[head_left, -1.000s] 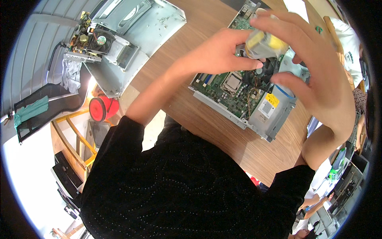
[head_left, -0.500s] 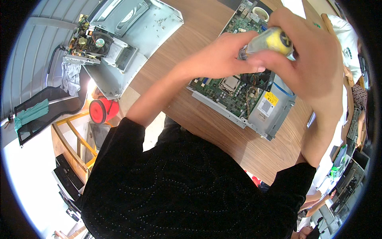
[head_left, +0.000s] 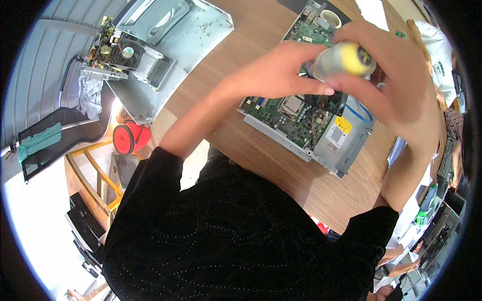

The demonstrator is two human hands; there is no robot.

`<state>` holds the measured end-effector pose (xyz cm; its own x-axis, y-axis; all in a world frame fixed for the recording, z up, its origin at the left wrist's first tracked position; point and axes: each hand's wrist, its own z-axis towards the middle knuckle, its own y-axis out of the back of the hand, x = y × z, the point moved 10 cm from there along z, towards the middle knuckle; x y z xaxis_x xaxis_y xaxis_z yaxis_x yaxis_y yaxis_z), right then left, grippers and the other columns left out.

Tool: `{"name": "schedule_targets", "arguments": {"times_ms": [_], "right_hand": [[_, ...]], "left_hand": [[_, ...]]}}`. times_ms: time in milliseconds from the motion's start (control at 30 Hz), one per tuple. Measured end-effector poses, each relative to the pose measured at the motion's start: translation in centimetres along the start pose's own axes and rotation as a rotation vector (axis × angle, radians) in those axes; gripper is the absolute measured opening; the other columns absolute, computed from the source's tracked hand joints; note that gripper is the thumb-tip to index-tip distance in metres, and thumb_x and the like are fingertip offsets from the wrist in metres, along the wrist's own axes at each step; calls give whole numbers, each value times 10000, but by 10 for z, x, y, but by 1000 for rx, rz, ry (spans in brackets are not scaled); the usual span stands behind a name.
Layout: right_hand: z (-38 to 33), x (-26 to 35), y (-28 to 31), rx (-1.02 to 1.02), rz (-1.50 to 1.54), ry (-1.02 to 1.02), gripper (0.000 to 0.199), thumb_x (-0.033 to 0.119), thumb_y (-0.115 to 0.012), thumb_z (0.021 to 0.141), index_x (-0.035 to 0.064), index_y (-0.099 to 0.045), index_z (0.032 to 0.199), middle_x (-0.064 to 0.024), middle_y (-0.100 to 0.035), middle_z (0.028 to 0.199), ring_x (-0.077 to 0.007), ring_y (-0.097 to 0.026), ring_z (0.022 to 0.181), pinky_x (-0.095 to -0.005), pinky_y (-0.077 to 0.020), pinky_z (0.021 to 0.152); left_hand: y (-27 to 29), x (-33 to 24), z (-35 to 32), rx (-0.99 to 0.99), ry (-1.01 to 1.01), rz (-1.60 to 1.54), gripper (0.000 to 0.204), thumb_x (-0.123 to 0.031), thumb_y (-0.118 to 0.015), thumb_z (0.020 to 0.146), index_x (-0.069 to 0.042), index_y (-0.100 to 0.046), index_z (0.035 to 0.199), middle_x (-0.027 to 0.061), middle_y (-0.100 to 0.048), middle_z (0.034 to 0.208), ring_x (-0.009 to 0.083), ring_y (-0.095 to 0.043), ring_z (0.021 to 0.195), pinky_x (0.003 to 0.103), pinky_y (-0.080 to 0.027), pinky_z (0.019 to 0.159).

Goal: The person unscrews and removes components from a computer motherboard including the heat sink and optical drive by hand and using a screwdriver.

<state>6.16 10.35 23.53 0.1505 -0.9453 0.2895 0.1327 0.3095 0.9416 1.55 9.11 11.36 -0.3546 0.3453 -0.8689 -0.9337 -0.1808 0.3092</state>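
A screwdriver (head_left: 346,60) with a clear and yellow handle stands over the green motherboard (head_left: 281,109), its dark handle end turned up toward me. My right hand (head_left: 401,75) is curled around the handle, slightly blurred. Thumb and fingers of my left hand (head_left: 286,70) close around the lower part of the same tool. The hands hide its shaft and tip. Beneath them, the board sits in a metal tray beside a grey metal box with a yellow and white label (head_left: 337,131). A bare square processor socket (head_left: 291,106) shows below my left hand.
An opened computer case (head_left: 201,45) with small loose screws lies at the far left, with a fan (head_left: 126,52) beside it. A roll of tape (head_left: 330,19) is behind the board. A red bucket (head_left: 131,138) stands left of the table. Other people work at the right.
My right hand has shifted a little down and to the right, and the screwdriver handle has turned and tilted with it. My left hand stays nearly in place.
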Motion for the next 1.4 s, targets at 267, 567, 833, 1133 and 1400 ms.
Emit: {"name": "schedule_targets", "arguments": {"times_ms": [267,567,833,1133,1400], "right_hand": [[-8,-30,4,15,-77,-168,475,229,-743,758,76,-591,1182,-96,-638,925,-187,-591,734,-292,-443,582],[-6,-6,5,-70,-43,-19,336,222,-765,758,59,-587,991,-102,-638,801,-202,-649,703,-276,-459,571],[9,10,12,-186,-31,40,326,118,-727,750,25,-583,1027,-148,-645,892,-289,-651,783,-341,-488,688],[-1,-11,-4,-211,-82,-221,195,114,-708,787,17,-612,927,-135,-628,799,-257,-623,661,-301,-472,612],[-13,3,5,-489,-442,-511,413,468,-724,777,81,-585,739,-118,-544,500,-323,-573,452,-377,-425,419]], "left_hand": [[12,12,1,-158,46,-62,434,-266,-807,728,-22,-617,1033,122,-671,916,203,-627,831,327,-493,755],[5,2,-1,-98,3,-73,402,-272,-777,758,-18,-604,1016,134,-636,835,241,-608,768,349,-476,710],[18,8,-8,-106,127,12,407,-308,-769,766,-31,-632,1031,151,-617,770,272,-562,669,355,-457,642],[23,2,-7,-240,-50,-87,402,-257,-784,752,-22,-635,1043,136,-619,786,256,-580,680,367,-465,645],[23,-13,-11,-108,-43,81,423,-251,-773,739,0,-608,1036,172,-605,792,334,-594,719,395,-456,640]]}}
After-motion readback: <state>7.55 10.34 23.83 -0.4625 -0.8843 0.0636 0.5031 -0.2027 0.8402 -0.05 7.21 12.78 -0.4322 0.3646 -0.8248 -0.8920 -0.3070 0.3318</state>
